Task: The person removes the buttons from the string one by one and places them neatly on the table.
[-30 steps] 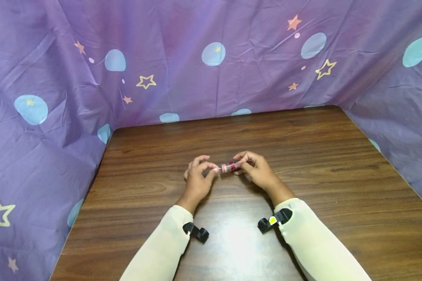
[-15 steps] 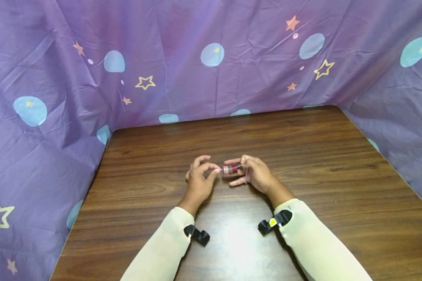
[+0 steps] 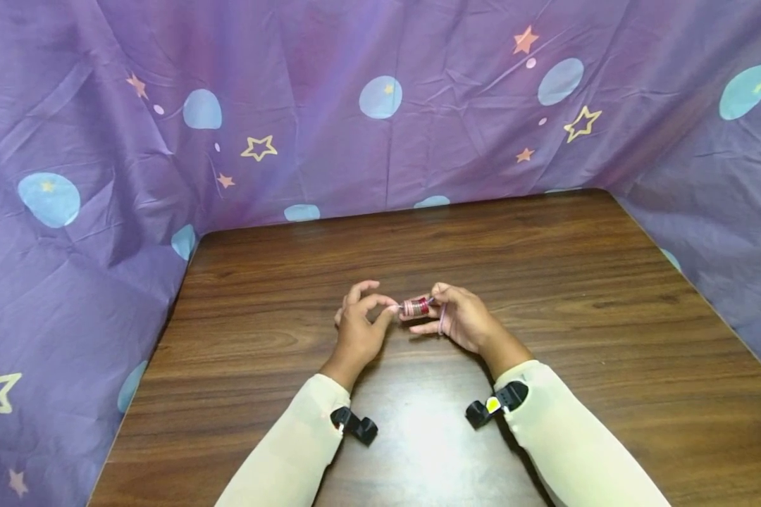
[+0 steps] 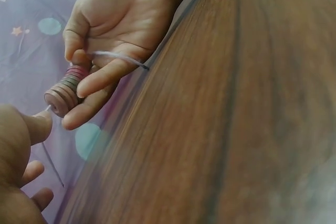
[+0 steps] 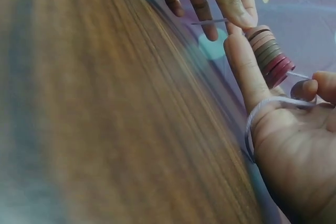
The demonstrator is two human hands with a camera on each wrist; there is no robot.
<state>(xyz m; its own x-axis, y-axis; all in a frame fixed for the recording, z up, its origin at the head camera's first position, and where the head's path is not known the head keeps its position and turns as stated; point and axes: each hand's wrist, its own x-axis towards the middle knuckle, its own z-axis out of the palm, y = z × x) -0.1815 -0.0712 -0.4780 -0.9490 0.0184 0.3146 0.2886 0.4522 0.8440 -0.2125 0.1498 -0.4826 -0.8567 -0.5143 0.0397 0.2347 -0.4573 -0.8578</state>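
Note:
Between the two hands, above the table, a short stack of small round discs (image 3: 415, 308) is threaded on a pale string (image 5: 273, 99). In the right wrist view the discs (image 5: 269, 56) run from pinkish brown through olive to red. My left hand (image 3: 359, 329) pinches the string at the pinkish end, and a loose tail hangs past its fingers in the left wrist view. My right hand (image 3: 468, 320) pinches the string beyond the red end between thumb and index finger. Its other fingers stretch out beneath the discs, with the string looped across them.
A brown wood-grain table (image 3: 279, 401) lies under both hands, with bright glare near its front. A purple curtain (image 3: 330, 127) with stars and planets hangs behind and at both sides. Black wrist cameras sit on the pale sleeves (image 3: 285, 440).
My right hand's fingers have straightened and spread beneath the discs, and the string now loops over them. The discs have shifted slightly right; my left hand keeps its pinch almost in place.

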